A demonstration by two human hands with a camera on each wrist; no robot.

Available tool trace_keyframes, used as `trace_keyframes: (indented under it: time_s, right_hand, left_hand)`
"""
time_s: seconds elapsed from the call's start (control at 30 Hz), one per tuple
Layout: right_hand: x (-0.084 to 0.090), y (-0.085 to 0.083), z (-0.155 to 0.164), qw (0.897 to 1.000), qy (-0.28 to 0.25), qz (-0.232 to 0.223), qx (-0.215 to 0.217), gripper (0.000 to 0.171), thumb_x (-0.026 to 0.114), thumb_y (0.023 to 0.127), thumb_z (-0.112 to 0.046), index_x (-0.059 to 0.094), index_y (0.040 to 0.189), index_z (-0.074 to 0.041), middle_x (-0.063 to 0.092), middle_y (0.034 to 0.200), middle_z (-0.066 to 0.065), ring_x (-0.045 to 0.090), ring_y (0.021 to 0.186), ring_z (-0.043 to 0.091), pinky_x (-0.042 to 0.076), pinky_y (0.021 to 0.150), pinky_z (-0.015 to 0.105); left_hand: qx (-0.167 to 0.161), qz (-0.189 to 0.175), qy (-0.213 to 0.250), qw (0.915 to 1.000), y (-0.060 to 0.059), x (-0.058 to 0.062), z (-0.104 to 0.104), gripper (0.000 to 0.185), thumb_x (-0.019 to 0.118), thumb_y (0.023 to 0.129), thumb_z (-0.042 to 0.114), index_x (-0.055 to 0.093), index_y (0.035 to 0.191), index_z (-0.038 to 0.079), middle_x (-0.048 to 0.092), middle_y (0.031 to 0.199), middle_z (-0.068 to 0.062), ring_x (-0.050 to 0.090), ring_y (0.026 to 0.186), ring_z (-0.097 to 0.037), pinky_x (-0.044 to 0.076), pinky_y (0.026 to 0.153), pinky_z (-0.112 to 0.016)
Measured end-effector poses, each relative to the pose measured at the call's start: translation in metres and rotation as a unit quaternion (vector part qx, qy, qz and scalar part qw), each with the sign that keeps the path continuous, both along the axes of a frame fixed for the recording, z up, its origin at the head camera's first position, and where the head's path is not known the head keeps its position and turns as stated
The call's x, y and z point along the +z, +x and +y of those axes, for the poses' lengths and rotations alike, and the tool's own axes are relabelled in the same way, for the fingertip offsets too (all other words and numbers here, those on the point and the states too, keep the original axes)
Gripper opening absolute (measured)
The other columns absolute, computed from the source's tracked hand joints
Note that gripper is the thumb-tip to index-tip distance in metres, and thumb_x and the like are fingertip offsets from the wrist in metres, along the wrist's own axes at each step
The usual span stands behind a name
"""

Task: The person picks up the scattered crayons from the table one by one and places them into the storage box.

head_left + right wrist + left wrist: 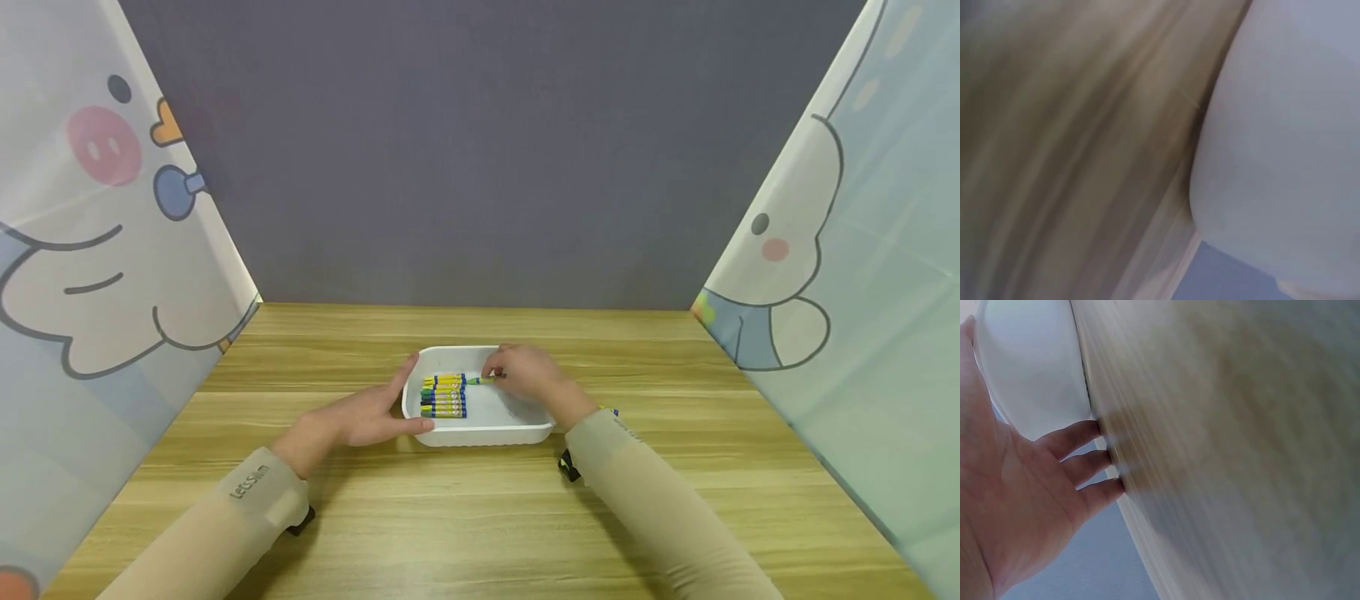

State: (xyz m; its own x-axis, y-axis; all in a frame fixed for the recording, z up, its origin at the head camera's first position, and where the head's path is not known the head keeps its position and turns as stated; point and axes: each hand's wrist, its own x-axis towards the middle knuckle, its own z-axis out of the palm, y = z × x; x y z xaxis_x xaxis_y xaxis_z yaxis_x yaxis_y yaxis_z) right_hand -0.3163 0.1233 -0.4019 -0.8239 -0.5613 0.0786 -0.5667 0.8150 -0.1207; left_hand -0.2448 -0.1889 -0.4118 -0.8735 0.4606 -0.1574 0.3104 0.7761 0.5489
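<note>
A white plastic tray (pixel 483 435) stands on the table, with a row of crayons (pixel 444 398) in yellow and blue wrappers lying side by side in its left part. My left hand (pixel 371 414) rests against the tray's left end, thumb along the near rim. In the left wrist view, the fingers (pixel 1088 465) of that hand lie fairly straight, their tips touching the table by the tray. Inside the tray, my right hand (pixel 528 372) pinches a green crayon (pixel 480 381) just right of the row. The right wrist view shows the tray's outer wall (pixel 1272 162) but no fingers.
Partly hidden behind the right forearm, some yellow and blue items (pixel 611 411) lie on the wood-grain table (pixel 442 517). A dark grey panel (pixel 480 158) rises at the back, and printed cartoon sheets (pixel 97 267) flank both sides.
</note>
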Motion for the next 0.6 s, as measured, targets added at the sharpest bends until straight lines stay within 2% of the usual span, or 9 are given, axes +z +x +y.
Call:
trace_keyframes:
  time_s: [0.17,0.6]
  right_hand:
    - [-0.0003,0.0021,-0.0034,1.0,0.007,0.017,-0.005,0.018,0.077,0.102,-0.013,0.085,0.109,-0.028,0.08,0.115,-0.005,0.074,0.105,0.016,0.06,0.092,0.042]
    - [-0.0004,0.0034,-0.0034,1.0,0.007,0.005,-0.006,0.016,0.08,0.102,-0.014,0.085,0.111,-0.026,0.082,0.113,-0.006,0.074,0.102,0.014,0.061,0.089,0.04]
  left_hand:
    - [-0.001,0.0,0.003,1.0,0.0002,0.0001,0.0007,0.126,0.067,0.097,0.077,-0.012,0.177,0.021,0.057,0.157,-0.03,0.061,0.139,-0.04,0.043,0.121,-0.064]
    - [0.0,0.003,-0.001,1.0,0.0013,-0.0009,0.0008,0.126,0.067,0.096,0.078,-0.012,0.177,0.021,0.057,0.156,-0.029,0.061,0.139,-0.039,0.043,0.121,-0.063]
